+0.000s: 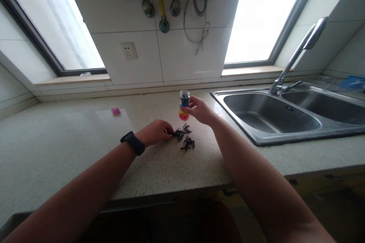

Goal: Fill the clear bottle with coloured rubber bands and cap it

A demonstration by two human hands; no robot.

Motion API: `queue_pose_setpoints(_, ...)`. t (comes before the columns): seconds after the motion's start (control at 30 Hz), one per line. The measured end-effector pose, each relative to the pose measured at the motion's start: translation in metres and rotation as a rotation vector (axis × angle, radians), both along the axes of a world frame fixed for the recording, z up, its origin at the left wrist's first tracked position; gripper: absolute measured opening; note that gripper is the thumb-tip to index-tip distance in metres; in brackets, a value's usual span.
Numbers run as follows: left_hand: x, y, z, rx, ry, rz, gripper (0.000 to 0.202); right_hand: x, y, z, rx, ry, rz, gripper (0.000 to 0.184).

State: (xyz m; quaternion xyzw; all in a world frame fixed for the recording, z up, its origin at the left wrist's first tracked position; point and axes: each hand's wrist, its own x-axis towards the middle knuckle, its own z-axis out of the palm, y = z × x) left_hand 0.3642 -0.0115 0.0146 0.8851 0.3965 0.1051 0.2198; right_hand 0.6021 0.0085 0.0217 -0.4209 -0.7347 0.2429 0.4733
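My right hand [199,110] is wrapped round a small clear jar [184,104] with a blue and red label, held upright just above the speckled countertop [71,148]. A heap of several small black clips [184,138] lies on the counter below the jar. My left hand [155,132], with a black band on the wrist, rests knuckles-up at the left edge of the heap, fingertips pinched on one of the black clips.
A steel double sink [273,115] with a tall tap [299,51] lies to the right. A small pink lid [115,111] sits on the counter at left. Hoses [162,3] and a wall socket [128,50] are on the tiled wall between two windows.
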Motion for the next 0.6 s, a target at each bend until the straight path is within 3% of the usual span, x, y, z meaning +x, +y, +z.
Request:
queue_pose_setpoints(0.13,-0.004,0.006,0.003,-0.106,-0.062,0.019,0.024,0.000,0.000,0.000,-0.011,-0.002,0.012,0.032)
queue_pose_setpoints(0.3,-0.014,0.014,0.022,-0.287,-0.376,0.078,0.030,-0.003,0.000,0.000,-0.034,-0.019,0.043,0.030)
queue_pose_setpoints(0.6,-0.019,0.027,0.070,-0.153,-0.764,0.077,0.030,-0.007,-0.006,0.000,-0.055,-0.098,0.058,0.036)
